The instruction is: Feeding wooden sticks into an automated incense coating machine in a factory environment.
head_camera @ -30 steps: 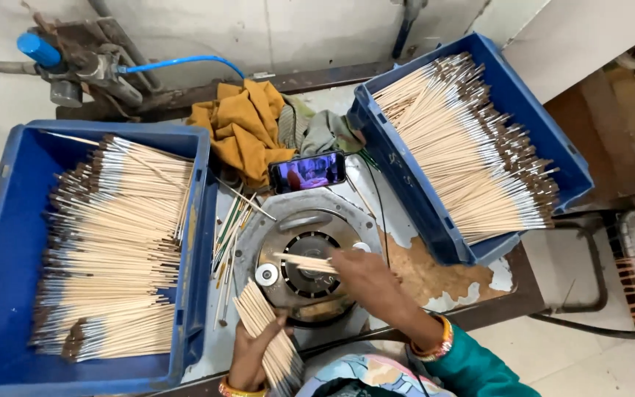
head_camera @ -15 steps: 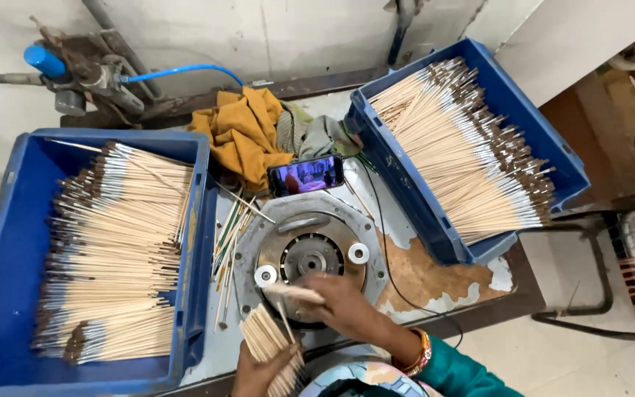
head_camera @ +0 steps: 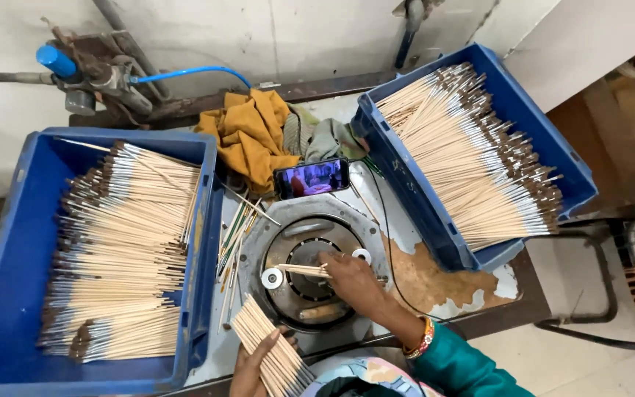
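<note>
The right hand (head_camera: 350, 279) pinches a single brush (head_camera: 301, 270) over the round metal machine (head_camera: 310, 265) on the bench (head_camera: 435, 283), between two blue crates; the left hand (head_camera: 255, 364) closes around a bundle of brushes (head_camera: 270, 353) nearby

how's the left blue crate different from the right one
The left blue crate lies square to the bench, its brushes running left to right, dark tips at its left side. The right blue crate sits angled, its brushes slanting, dark tips at its right side. It is raised higher. Both are blue plastic and full of pale wooden-handled brushes.
</note>
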